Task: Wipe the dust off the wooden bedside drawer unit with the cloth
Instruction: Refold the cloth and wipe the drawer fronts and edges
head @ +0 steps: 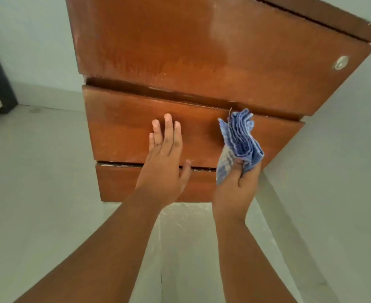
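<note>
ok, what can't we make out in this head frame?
- Drawer unit: back of its top cut off by the upper edge.
- Lower drawer front: partly hidden behind both hands.
- Right hand: fingers hidden behind the cloth.
- Small round disc: too small to identify.

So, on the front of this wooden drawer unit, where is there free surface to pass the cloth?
The wide upper panel of the brown wooden drawer unit is bare, bordered by the round metal lock at its right. The middle drawer's left part is free too. It is crowded lower centre: the open left hand lies flat there, beside the right hand gripping the folded blue cloth.
</note>
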